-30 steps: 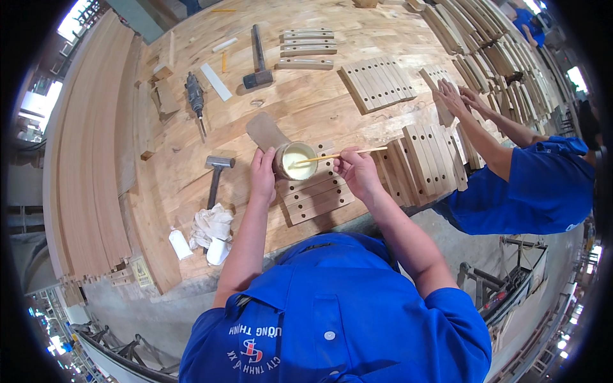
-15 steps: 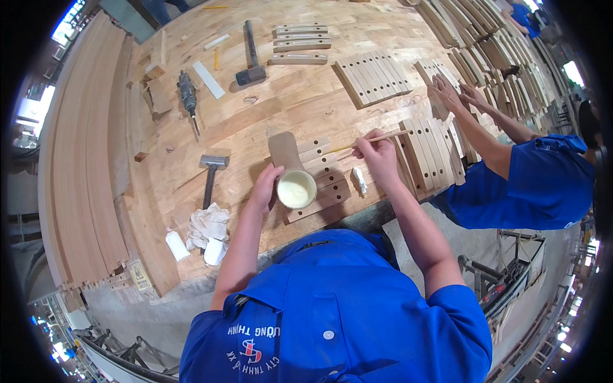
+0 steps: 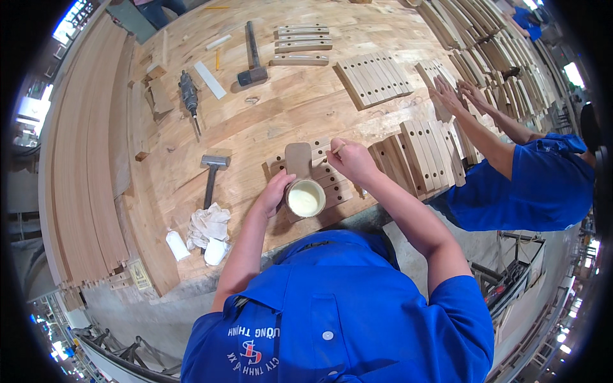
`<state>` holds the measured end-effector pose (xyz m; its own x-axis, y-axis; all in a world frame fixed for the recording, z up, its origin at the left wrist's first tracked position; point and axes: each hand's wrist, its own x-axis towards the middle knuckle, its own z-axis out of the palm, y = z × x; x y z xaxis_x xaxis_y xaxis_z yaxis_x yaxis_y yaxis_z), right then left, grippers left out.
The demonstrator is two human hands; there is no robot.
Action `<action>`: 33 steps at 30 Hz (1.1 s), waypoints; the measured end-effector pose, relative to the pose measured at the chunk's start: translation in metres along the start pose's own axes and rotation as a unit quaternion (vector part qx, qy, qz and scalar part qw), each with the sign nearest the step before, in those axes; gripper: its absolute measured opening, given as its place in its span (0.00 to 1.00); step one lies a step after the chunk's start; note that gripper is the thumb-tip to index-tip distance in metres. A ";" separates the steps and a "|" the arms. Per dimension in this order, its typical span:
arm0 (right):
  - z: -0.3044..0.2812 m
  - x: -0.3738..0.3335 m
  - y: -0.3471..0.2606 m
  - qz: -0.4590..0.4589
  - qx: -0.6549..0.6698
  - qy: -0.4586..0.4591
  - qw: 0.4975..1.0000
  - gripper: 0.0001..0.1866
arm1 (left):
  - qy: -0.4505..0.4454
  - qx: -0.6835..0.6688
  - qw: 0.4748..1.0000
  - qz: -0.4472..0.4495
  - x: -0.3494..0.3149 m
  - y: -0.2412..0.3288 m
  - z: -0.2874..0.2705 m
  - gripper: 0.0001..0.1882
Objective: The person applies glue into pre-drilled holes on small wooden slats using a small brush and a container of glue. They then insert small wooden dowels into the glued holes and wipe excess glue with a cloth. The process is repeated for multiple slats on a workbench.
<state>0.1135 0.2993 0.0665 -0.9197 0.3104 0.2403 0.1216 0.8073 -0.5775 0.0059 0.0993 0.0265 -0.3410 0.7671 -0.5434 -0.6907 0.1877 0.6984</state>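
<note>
My left hand (image 3: 278,192) is closed around a cup (image 3: 306,198) of pale cream-coloured paste. A flat brown paddle-shaped piece (image 3: 298,159) extends from the cup's far side. Beneath them lies a row of wooden slats (image 3: 333,191) with dark round holes, partly covered by cup and hand. Over the slats' right part, my right hand (image 3: 351,159) pinches a thin wooden stick (image 3: 338,149); its working tip is hidden. A small white object (image 3: 364,191) mostly disappears behind my right forearm.
To the left are a hammer (image 3: 215,162), crumpled cloth (image 3: 209,225), a white bottle (image 3: 177,246) and a power tool (image 3: 188,96). A mallet (image 3: 251,76) lies farther back. More drilled slats (image 3: 373,80) stand right, where a co-worker's hands (image 3: 450,96) rest on others.
My right hand has swung left and toward the slats, turning the stick. The cup and brown piece have shifted slightly right in my left hand. The co-worker's hands have barely moved.
</note>
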 end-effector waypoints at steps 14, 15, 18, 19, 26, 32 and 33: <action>0.001 0.012 0.000 0.016 -0.016 -0.064 0.998 0.09 | 0.024 0.007 0.999 -0.031 0.001 -0.001 -0.001 0.14; -0.002 0.013 0.001 0.008 -0.038 -0.076 0.996 0.09 | 0.014 0.009 0.999 -0.031 0.000 0.000 -0.001 0.14; -0.011 0.012 0.000 -0.040 -0.069 -0.096 0.992 0.09 | 0.005 0.018 1.000 -0.023 0.001 0.001 -0.002 0.14; -0.014 0.011 -0.003 -0.072 -0.060 -0.093 0.991 0.09 | 0.006 0.020 1.000 -0.019 0.001 0.000 -0.002 0.13; -0.060 -0.006 -0.030 0.048 0.179 0.069 0.980 0.06 | 0.067 0.015 0.992 0.109 0.004 0.001 -0.010 0.12; -0.045 -0.019 -0.042 0.043 0.282 0.097 0.954 0.07 | 0.135 0.053 0.970 0.196 0.004 0.023 0.004 0.12; -0.041 -0.020 -0.043 0.047 0.284 0.086 0.954 0.07 | 0.133 0.056 0.970 0.197 0.002 0.025 0.004 0.12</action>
<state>0.1419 0.2785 0.1186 -0.8339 0.4849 0.2634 -0.0662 0.3859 -0.9202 -0.0094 0.1084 0.0446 -0.7274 0.6100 -0.3143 -0.4050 -0.0119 0.9142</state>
